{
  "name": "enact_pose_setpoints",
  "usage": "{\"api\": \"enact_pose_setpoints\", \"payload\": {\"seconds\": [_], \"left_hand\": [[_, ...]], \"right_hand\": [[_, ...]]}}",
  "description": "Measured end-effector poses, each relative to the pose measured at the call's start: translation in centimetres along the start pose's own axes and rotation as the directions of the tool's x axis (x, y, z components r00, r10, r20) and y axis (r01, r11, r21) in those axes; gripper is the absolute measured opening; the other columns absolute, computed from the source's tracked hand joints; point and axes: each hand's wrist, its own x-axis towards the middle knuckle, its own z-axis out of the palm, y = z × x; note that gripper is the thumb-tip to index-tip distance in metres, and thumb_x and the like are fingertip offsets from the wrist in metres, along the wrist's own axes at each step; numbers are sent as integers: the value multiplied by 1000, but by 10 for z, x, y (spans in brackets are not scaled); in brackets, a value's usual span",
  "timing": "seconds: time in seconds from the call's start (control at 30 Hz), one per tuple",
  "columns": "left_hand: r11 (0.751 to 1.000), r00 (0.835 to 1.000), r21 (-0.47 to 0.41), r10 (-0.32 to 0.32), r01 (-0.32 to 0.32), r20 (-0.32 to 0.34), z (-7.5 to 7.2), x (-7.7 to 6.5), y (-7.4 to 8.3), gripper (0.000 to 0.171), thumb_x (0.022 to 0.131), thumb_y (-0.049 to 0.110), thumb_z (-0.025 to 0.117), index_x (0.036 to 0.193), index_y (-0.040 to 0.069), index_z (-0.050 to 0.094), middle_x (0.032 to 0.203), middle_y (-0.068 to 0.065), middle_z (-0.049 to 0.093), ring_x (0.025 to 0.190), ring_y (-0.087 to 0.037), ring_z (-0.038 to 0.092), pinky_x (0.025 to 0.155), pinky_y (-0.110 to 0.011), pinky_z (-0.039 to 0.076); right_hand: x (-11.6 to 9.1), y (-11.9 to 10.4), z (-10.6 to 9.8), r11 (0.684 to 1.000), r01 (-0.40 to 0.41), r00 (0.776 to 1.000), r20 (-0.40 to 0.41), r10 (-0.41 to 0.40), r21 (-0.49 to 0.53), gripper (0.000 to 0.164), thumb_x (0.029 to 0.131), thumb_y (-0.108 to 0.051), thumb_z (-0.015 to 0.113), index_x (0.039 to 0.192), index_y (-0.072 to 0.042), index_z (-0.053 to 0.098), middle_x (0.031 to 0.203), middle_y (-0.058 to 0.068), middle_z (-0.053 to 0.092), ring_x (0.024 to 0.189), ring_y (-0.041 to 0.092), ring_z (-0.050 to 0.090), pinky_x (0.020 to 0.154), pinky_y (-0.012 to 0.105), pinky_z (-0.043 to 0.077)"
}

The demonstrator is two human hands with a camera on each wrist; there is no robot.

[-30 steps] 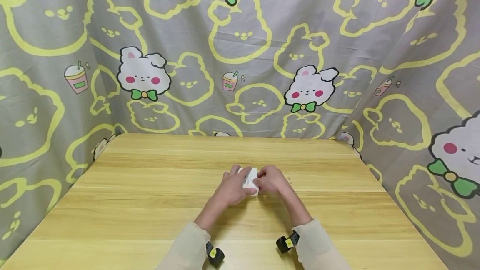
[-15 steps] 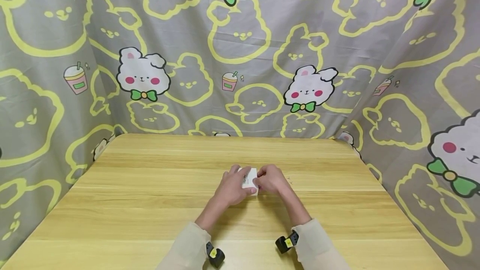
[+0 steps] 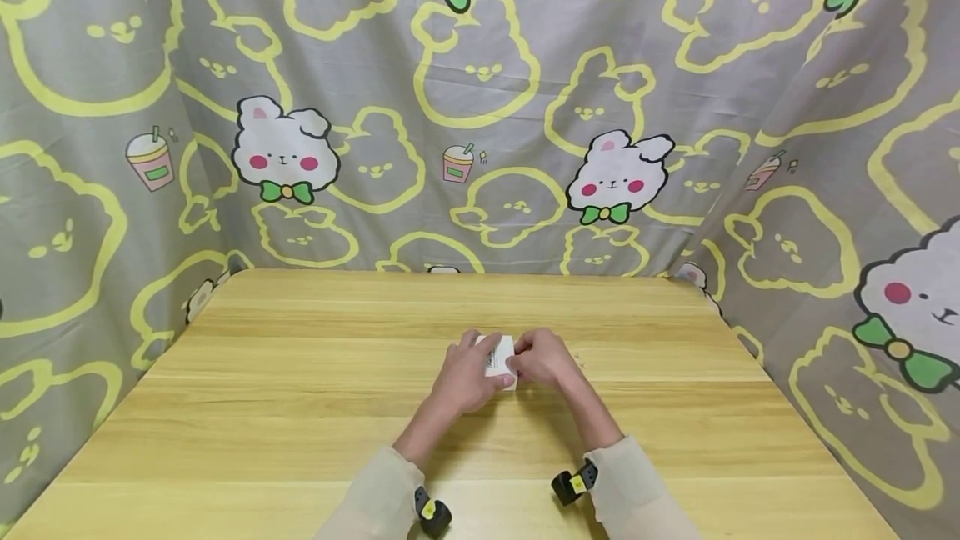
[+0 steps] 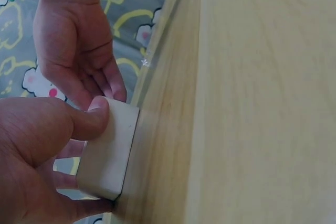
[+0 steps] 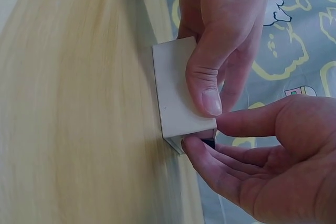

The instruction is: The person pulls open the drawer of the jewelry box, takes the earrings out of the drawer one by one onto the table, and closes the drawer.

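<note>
A small white box (image 3: 501,357) with dark print on its top rests on the table, between the two hands. My left hand (image 3: 461,377) grips it from the left, the thumb on the near side and the fingers over the top and far side. In the left wrist view, that thumb lies against the box's plain side (image 4: 113,148). My right hand (image 3: 542,357) is at the right end, where thumb and index finger pinch the end edge. The right wrist view shows a small dark gap (image 5: 209,143) at this end of the box (image 5: 178,90); what is inside is hidden.
The wood-grain table (image 3: 300,407) extends around both hands. A grey curtain (image 3: 360,65) with yellow outlines and white rabbit faces hangs behind it and along both sides. Each sleeve cuff carries a black wrist camera, one at the left (image 3: 432,515) and one at the right (image 3: 573,484).
</note>
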Motion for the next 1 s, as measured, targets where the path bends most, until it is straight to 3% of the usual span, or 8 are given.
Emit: {"api": "enact_pose_setpoints", "payload": {"seconds": [0.3, 0.6, 0.83, 1.0], "left_hand": [[1000, 999, -16, -20, 21, 46, 0, 2, -1, 69, 90, 35, 78, 150, 13, 51, 150, -21, 44, 112, -37, 48, 83, -43, 45], [998, 998, -63, -22, 26, 60, -2, 3, -6, 77, 86, 33, 82, 151, 10, 47, 152, -23, 41, 125, -43, 45, 92, -50, 45], [991, 995, -110, -68, 76, 75, -7, 5, -12, 96, 80, 35, 87, 155, 3, 36, 151, -26, 38, 133, -44, 38, 103, -56, 40], [983, 988, -136, -111, 125, 104, -16, 7, -15, 96, 84, 43, 83, 155, 3, 35, 149, -26, 43, 134, -42, 41, 104, -55, 41]], "right_hand": [[-1, 2, -2, 1000, 23, 1000, 8, -23, 4, 15, 83, -1, 69, 95, 6, 73, 81, 10, 72, 67, 17, 69, 62, 29, 57], [-1, 2, -3, 1000, 4, 1000, 23, -4, -7, 20, 84, -6, 70, 101, 5, 73, 82, 10, 72, 69, 19, 69, 61, 27, 54], [-2, 1, -6, 1000, -9, 999, 46, 9, 5, 20, 87, -7, 70, 102, 5, 72, 80, 11, 71, 66, 18, 67, 59, 27, 54], [-4, 1, -12, 999, 2, 1000, 15, -1, -54, 18, 94, -16, 67, 102, 0, 74, 82, 14, 71, 69, 22, 67, 59, 29, 51]]}}
